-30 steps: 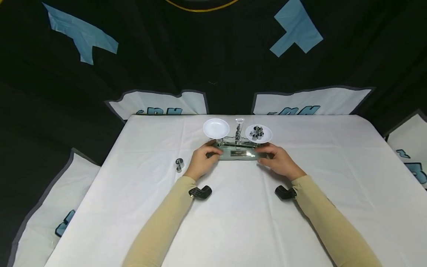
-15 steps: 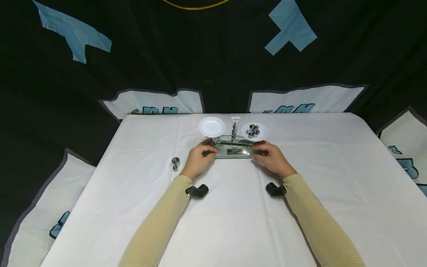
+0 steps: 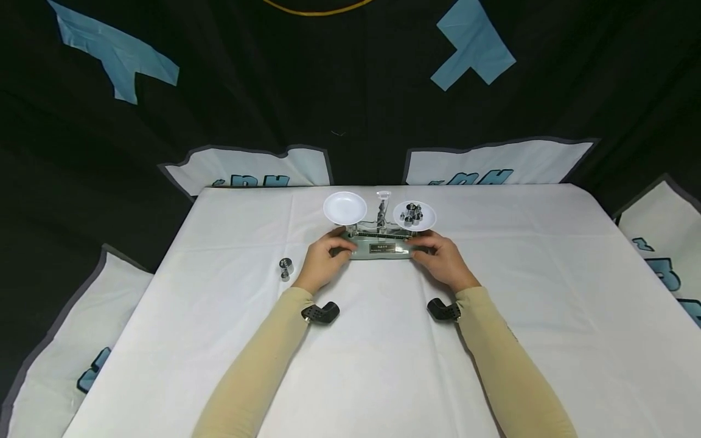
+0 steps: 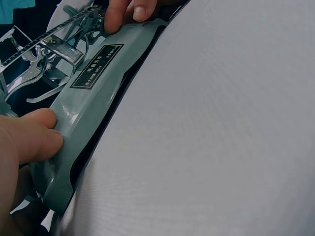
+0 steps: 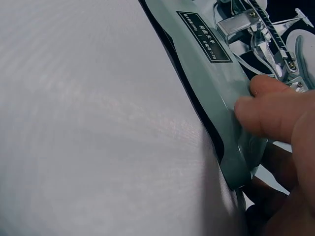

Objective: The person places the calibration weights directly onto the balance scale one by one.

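A pan balance (image 3: 382, 248) with a grey-green base, a black label and two white pans stands toward the far side of the table. My left hand (image 3: 322, 261) grips the base's left end, its thumb and fingers on either side. At the opposite end my right hand (image 3: 442, 260) holds the base the same way. The left pan (image 3: 345, 208) is bare. Several shiny metal weights (image 3: 411, 214) sit in the right pan (image 3: 430, 218). In the left wrist view, the base (image 4: 93, 113) and the thumb pressing on its front show close up.
Left of my left hand stand a larger metal weight (image 3: 285, 263) and a smaller one (image 3: 285, 276). A white cloth covers the table (image 3: 378, 365). Behind it hangs a black curtain (image 3: 306, 91) with light blue and white patches.
The head view has turned slightly, so most things sit farther left in it. My right wrist has swung a little inward. Both hands stay on the balance's base.
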The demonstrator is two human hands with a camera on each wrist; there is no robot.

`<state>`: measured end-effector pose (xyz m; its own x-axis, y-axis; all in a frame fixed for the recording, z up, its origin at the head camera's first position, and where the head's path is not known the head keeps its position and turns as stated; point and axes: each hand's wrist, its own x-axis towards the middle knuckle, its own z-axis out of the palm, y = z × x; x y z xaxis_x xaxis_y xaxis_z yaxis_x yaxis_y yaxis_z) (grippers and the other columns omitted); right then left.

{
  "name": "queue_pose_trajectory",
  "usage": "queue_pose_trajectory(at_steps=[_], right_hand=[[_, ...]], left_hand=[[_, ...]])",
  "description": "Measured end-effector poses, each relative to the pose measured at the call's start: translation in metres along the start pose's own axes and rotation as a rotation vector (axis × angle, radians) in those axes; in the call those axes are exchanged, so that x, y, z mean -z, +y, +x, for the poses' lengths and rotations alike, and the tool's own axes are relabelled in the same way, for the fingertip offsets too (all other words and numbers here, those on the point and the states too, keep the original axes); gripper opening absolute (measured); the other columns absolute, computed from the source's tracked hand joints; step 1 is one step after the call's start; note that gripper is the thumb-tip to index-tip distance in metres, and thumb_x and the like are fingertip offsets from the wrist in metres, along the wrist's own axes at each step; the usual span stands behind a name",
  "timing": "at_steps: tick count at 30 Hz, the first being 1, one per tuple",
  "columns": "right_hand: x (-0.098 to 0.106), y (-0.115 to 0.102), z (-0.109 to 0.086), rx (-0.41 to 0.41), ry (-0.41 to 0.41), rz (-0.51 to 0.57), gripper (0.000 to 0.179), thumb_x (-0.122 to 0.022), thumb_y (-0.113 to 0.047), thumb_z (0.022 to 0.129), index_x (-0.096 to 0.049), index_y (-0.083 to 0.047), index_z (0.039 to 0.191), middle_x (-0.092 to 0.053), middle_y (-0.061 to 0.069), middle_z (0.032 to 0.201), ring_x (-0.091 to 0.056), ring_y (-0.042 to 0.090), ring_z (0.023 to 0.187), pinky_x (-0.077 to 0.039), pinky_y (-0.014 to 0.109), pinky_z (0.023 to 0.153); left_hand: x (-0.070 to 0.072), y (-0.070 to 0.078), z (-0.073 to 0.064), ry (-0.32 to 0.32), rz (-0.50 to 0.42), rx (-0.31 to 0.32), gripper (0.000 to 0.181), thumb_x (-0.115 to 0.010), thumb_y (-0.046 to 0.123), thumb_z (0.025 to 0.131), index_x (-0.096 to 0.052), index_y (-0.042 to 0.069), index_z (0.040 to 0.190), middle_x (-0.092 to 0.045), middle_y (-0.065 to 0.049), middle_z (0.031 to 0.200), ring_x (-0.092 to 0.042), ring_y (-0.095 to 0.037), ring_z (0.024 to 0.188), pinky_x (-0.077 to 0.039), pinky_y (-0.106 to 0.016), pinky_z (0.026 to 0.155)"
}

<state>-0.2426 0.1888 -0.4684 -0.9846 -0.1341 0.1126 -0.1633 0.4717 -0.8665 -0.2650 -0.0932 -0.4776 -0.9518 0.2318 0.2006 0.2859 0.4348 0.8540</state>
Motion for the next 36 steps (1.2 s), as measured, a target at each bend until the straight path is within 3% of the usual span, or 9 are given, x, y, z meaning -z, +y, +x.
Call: queue_pose_trajectory(at_steps=[18, 27, 36], right_hand=[[-0.0035, -0.0015, 0.0014, -0.038, 0.035, 0.016, 0.029, -0.065, 0.006, 0.088, -0.073, 0.003, 0.116, -0.054, 0.022, 0.15, -0.043, 0.041, 0.146, -0.036, 0.052, 0.123], [-0.0055, -0.0018, 0.0, -0.062, 0.021, 0.003, 0.031, -0.064, 0.004, 0.089, -0.072, 0.002, 0.119, -0.048, 0.022, 0.155, -0.038, 0.042, 0.15, -0.033, 0.053, 0.124], [-0.0025, -0.0026, 0.0006, -0.055, 0.027, -0.006, 0.031, -0.064, 0.004, 0.089, -0.072, 0.002, 0.119, -0.052, 0.022, 0.152, -0.041, 0.042, 0.147, -0.036, 0.053, 0.122]], left_hand=[[0.001, 0.0015, -0.001, 0.0, 0.023, -0.014, 0.016, -0.068, 0.004, 0.088, -0.078, 0.003, 0.101, -0.054, -0.015, 0.153, -0.047, -0.033, 0.146, -0.032, -0.046, 0.126], [0.0022, 0.0, -0.0021, -0.01, 0.02, -0.001, 0.018, -0.067, 0.005, 0.089, -0.078, 0.004, 0.103, -0.053, -0.014, 0.154, -0.046, -0.033, 0.147, -0.03, -0.047, 0.127], [0.0076, 0.0075, -0.0055, -0.004, -0.001, 0.024, 0.021, -0.067, 0.007, 0.091, -0.076, 0.006, 0.109, -0.056, -0.013, 0.151, -0.047, -0.033, 0.146, -0.032, -0.047, 0.126]])
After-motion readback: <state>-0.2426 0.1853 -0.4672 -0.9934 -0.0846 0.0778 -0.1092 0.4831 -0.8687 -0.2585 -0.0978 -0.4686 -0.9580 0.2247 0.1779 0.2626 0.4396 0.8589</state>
